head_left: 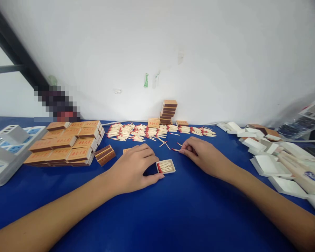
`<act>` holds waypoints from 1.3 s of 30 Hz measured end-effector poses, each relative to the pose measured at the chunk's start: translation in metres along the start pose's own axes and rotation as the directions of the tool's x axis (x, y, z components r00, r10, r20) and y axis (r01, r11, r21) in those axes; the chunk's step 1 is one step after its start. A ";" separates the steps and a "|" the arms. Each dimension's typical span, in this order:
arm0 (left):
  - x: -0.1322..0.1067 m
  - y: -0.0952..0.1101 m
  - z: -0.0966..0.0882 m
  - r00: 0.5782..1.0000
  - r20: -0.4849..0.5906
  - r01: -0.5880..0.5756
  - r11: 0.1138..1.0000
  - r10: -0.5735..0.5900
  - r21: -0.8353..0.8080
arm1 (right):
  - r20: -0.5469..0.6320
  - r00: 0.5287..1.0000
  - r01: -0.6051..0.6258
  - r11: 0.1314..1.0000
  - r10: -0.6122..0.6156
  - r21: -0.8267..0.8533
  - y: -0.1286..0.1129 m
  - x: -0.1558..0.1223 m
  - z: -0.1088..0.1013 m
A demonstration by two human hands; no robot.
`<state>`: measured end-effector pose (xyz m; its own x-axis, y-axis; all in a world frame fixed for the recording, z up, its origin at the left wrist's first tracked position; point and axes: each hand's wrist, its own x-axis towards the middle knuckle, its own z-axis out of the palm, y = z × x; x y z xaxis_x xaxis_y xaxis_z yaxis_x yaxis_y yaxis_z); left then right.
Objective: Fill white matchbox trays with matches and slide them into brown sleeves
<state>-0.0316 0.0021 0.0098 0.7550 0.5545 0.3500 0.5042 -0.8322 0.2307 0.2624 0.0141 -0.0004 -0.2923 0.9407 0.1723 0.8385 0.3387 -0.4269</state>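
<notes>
A white matchbox tray (pixel 174 171), partly filled with red-tipped matches, lies on the blue table. My left hand (pixel 138 168) holds the tray's left end, with thumb and index finger on either side. To the right of the tray, my right hand (pixel 195 152) pinches a match (pixel 175 150), its red head pointing left. Another match lies close to those fingertips, and a few loose matches (pixel 163 142) are scattered just beyond. An orange piece of a matchbox (pixel 125 151) shows behind my left hand, mostly hidden by it.
Heaps of matches (pixel 139 132) run along the wall. Beyond them rises a stack of matchboxes (pixel 169 112). Many matchboxes (pixel 78 141) are piled at left, beside a power strip (pixel 28 138). White trays (pixel 267 164) and a plastic packet (pixel 301 168) lie at right.
</notes>
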 end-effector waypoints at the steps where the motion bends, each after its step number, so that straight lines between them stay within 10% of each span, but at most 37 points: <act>1: 0.000 0.000 0.000 1.000 0.000 -0.001 1.000 0.001 0.001 | -0.002 1.000 0.003 1.000 -0.003 0.002 0.001 -0.001 -0.001; 39: 0.000 -0.006 -0.001 0.998 -0.058 -0.032 0.999 0.034 0.030 | 0.144 0.986 0.108 0.982 -0.085 -0.155 -0.011 -0.009 -0.008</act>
<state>-0.0353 0.0066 0.0092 0.7464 0.5247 0.4093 0.4920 -0.8493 0.1915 0.2598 0.0015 0.0096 -0.4260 0.9013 0.0786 0.8633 0.4309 -0.2626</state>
